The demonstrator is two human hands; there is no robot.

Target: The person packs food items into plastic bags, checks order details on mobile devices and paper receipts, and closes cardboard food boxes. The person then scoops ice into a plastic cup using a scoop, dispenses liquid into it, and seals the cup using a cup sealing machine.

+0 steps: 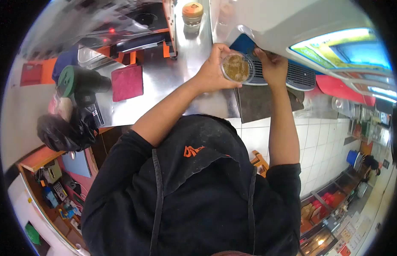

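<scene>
My left hand (210, 73) is wrapped around a clear cup (236, 68) of amber drink with what look like ice pieces in it. The cup is in front of a white drink dispenser, beside its grey slatted drip tray (301, 78). To the right of the cup, my right hand (273, 68) is closed, with its fingertips at the dispenser's front near a dark blue part (242, 42). What those fingers grip is hidden from above.
On the steel counter (158, 91) are a folded maroon cloth (127, 82) and a lidded jar (192, 13). A green-lidded dark container (79, 81) and a black plastic bag (66, 132) stand at the left. A dark cloth (266, 104) hangs over the front edge.
</scene>
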